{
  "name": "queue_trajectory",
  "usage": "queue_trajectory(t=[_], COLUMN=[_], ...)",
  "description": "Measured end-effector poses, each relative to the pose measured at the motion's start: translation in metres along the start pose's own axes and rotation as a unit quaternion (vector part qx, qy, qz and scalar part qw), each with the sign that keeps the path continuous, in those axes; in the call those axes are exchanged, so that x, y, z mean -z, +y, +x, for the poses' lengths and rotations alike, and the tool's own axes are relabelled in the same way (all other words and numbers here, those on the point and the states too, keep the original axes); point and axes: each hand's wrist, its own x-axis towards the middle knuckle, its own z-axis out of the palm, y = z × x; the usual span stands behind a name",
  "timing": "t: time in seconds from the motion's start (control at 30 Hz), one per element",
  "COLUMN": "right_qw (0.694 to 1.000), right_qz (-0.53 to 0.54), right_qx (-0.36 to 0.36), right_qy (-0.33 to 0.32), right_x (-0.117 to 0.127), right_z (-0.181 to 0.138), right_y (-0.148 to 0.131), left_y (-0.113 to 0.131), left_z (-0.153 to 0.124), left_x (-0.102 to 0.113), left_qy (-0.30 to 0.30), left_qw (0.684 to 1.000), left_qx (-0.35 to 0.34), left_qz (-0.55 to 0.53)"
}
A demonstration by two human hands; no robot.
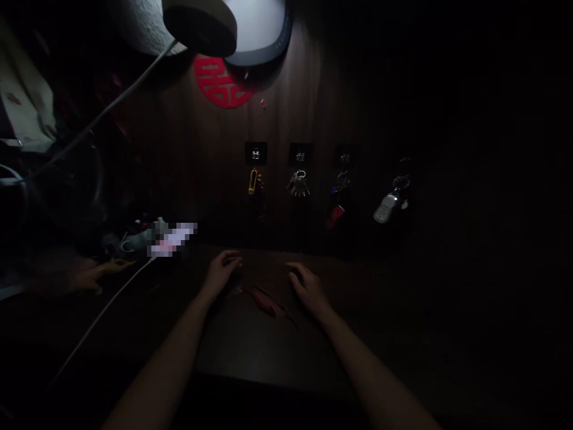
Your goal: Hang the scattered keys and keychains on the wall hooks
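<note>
In the dim head view, a limp dark-red thing with thin cord-like ends [266, 301] lies on the dark tabletop. Its kind is too dark to make out. My left hand [220, 273] rests just to the left of it, fingers loosely bent and apart, with nothing visible in them. On the other side is my right hand [308, 288], also loosely curved, thumb and fingers apart and holding nothing I can see. Neither hand visibly touches the red thing.
Keys [299, 184] and a grey key fob [387, 208] hang from wall hooks. A lit, blurred-out phone-like screen [172, 240] with a white cable [105, 307] lies left. Another person's hand [96, 275] reaches in there. Above is a red paper cutout [224, 83].
</note>
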Motion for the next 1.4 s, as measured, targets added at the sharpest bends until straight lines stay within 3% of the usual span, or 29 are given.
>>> queue_trajectory(t=[0.27, 0.4, 0.67, 0.87, 1.03, 1.13, 1.4], right_qw=[1.000, 0.998, 0.992, 0.986, 0.982, 0.980, 0.980], right_qz=[-0.016, -0.020, -0.036, -0.039, -0.047, -0.060, -0.064], right_qx=[0.017, 0.033, 0.063, 0.087, 0.088, 0.086, 0.082], right_qy=[-0.016, -0.044, -0.108, -0.138, -0.158, -0.172, -0.170], right_x=[0.002, 0.003, 0.007, 0.009, 0.007, 0.007, 0.007], right_z=[-0.004, -0.007, -0.013, -0.015, -0.016, -0.016, -0.015], right_y=[-0.006, -0.011, -0.024, -0.034, -0.036, -0.036, -0.037], left_y=[0.005, 0.007, 0.011, 0.005, -0.004, -0.001, 0.011], left_z=[0.001, -0.002, -0.013, -0.012, -0.009, -0.009, -0.008], left_x=[0.017, 0.018, 0.014, 0.014, 0.011, 0.009, 0.005], left_qy=[-0.020, -0.086, -0.277, -0.326, -0.327, -0.308, -0.121], left_qw=[0.993, 0.981, 0.939, 0.895, 0.885, 0.907, 0.980], left_qx=[-0.038, -0.044, -0.048, -0.096, -0.119, -0.105, -0.053], left_qz=[0.109, 0.168, 0.197, 0.291, 0.309, 0.269, 0.146])
